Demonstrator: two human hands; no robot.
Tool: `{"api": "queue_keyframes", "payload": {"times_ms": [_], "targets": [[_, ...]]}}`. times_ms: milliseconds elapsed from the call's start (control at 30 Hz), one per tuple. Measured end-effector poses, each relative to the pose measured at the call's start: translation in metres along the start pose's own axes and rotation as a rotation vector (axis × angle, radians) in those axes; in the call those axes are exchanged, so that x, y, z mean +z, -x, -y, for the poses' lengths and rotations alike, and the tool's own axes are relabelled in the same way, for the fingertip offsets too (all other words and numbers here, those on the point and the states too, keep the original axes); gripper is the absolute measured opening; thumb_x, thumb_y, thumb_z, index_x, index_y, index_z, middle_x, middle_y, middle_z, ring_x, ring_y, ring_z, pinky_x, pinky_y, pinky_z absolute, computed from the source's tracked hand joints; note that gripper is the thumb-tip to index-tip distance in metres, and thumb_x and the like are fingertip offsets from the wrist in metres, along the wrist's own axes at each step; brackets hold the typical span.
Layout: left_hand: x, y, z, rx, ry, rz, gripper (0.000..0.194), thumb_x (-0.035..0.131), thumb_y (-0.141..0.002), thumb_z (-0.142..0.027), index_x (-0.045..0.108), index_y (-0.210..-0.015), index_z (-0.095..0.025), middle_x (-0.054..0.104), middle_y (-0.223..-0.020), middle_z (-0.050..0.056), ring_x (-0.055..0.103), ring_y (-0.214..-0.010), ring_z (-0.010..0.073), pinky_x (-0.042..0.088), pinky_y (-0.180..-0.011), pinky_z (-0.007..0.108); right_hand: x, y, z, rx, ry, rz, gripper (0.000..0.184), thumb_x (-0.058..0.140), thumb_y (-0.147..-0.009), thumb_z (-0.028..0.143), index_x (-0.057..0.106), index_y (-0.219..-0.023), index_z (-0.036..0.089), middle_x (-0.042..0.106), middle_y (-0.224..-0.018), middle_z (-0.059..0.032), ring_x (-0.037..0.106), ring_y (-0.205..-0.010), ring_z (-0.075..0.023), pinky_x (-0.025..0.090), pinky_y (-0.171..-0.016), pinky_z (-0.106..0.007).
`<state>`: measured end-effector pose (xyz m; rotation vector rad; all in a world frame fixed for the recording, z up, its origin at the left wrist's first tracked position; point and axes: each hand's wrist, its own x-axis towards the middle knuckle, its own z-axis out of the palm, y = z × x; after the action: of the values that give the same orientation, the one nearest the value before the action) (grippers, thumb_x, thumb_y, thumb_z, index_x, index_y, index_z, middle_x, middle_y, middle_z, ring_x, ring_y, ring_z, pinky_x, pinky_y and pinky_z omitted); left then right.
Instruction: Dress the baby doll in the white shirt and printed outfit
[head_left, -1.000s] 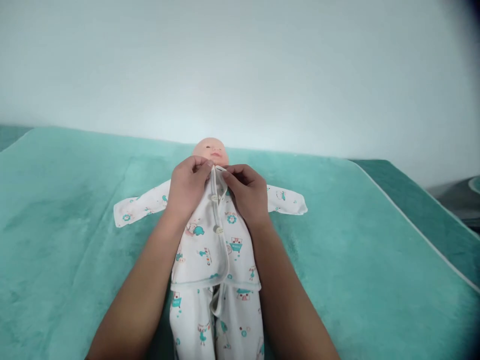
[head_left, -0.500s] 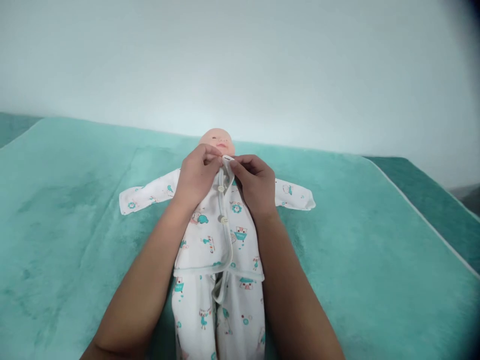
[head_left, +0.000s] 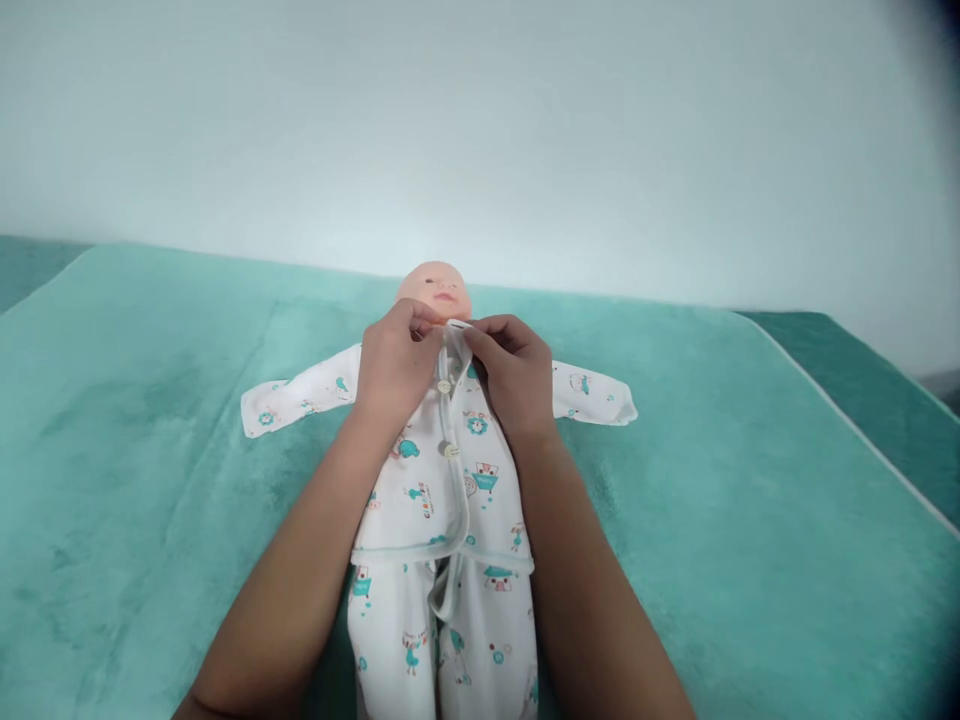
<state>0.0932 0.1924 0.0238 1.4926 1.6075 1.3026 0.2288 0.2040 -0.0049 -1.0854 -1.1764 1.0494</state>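
Note:
A baby doll (head_left: pixel 433 283) lies on its back, wearing a white printed baby shirt (head_left: pixel 420 500) and matching trousers (head_left: pixel 487 640). At the neckline, my left hand (head_left: pixel 397 355) pinches the collar's left edge below the doll's chin. My right hand (head_left: pixel 514 370) grips the opposite collar edge between thumb and fingers, where a dark buttonhole slit shows. Two cream buttons, an upper button (head_left: pixel 444 386) and a lower button (head_left: pixel 450 451), run down the front placket. Whatever sits inside my left fingertips is hidden.
A green plush blanket (head_left: pixel 750 520) spreads under the doll, with a darker green surface (head_left: pixel 862 390) past its pale edge on the right. Behind stands a plain pale wall (head_left: pixel 480 130). The shirt's sleeves stretch out to both sides.
The whole scene sits slightly lower in the picture. Both hands keep their hold at the collar, and the right-hand collar edge looks a little more lifted and folded.

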Motion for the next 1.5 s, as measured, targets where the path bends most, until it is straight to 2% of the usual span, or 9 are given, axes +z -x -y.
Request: {"api": "queue_keyframes", "payload": {"times_ms": [233, 467, 600, 733, 1033, 1267, 1500], "targets": [[-0.002, 0.003, -0.002, 0.031, -0.088, 0.05, 0.008, 0.061, -0.087, -0.021, 0.068, -0.091, -0.022, 0.072, -0.085, 0.001, 0.065, -0.077, 0.0162, 0.049, -0.073, 0.031, 0.001, -0.001, 0.001, 0.004, 0.029, -0.001, 0.016, 0.07, -0.078, 0.036, 0.062, -0.079, 0.022, 0.058, -0.072, 0.0022, 0.051, -0.065, -0.0126, 0.042, -0.058, -0.027], [-0.003, 0.001, 0.001, -0.03, 0.145, 0.027, 0.013, 0.065, -0.084, -0.021, 0.069, -0.096, -0.02, 0.073, -0.094, 0.002, 0.066, -0.085, 0.0147, 0.051, -0.078, 0.029, 0.001, 0.001, 0.003, -0.036, 0.021, 0.011, 0.013, 0.072, -0.079, 0.034, 0.065, -0.077, 0.022, 0.063, -0.075, 0.002, 0.054, -0.067, -0.0131, 0.044, -0.061, -0.028], [-0.002, 0.0, 0.0, -0.042, 0.156, 0.047, 0.009, 0.064, -0.084, -0.02, 0.067, -0.093, -0.02, 0.071, -0.087, 0.0, 0.065, -0.081, 0.0143, 0.05, -0.076, 0.029, -0.001, 0.002, 0.007, -0.062, 0.01, 0.076, 0.01, 0.075, -0.079, 0.032, 0.072, -0.078, 0.022, 0.068, -0.078, 0.0014, 0.058, -0.073, -0.0138, 0.047, -0.069, -0.029], [-0.002, -0.001, 0.001, -0.05, 0.169, 0.048, 0.012, 0.064, -0.083, -0.017, 0.066, -0.095, -0.02, 0.068, -0.083, -0.001, 0.064, -0.078, 0.0138, 0.05, -0.076, 0.029, -0.005, 0.001, 0.005, -0.051, -0.005, 0.141, 0.012, 0.075, -0.081, 0.034, 0.075, -0.083, 0.022, 0.07, -0.081, 0.0009, 0.058, -0.072, -0.0138, 0.046, -0.067, -0.03], [-0.004, 0.0, 0.0, -0.111, 0.226, 0.056, 0.014, 0.065, -0.082, -0.019, 0.063, -0.096, -0.02, 0.067, -0.081, -0.001, 0.062, -0.074, 0.0141, 0.047, -0.07, 0.028, -0.009, -0.001, 0.0, -0.089, -0.004, 0.166, 0.009, 0.076, -0.08, 0.029, 0.072, -0.08, 0.021, 0.074, -0.09, -0.0003, 0.064, -0.081, -0.0156, 0.052, -0.078, -0.032], [-0.005, -0.001, 0.004, -0.035, 0.14, 0.103, 0.012, 0.057, -0.088, -0.02, 0.062, -0.098, -0.023, 0.068, -0.079, 0.0, 0.064, -0.08, 0.017, 0.046, -0.074, 0.03, -0.011, -0.002, -0.003, -0.126, -0.023, 0.208, 0.007, 0.078, -0.081, 0.028, 0.073, -0.081, 0.022, 0.076, -0.097, -0.0014, 0.069, -0.095, -0.0189, 0.054, -0.09, -0.035], [-0.006, -0.001, 0.004, -0.002, 0.135, 0.131, 0.01, 0.056, -0.092, -0.023, 0.062, -0.1, -0.024, 0.066, -0.078, -0.001, 0.061, -0.077, 0.015, 0.044, -0.072, 0.029, -0.012, -0.002, -0.004, -0.169, -0.023, 0.236, 0.005, 0.079, -0.081, 0.026, 0.076, -0.083, 0.023, 0.077, -0.103, -0.0015, 0.07, -0.102, -0.0203, 0.054, -0.096, -0.037]]}}
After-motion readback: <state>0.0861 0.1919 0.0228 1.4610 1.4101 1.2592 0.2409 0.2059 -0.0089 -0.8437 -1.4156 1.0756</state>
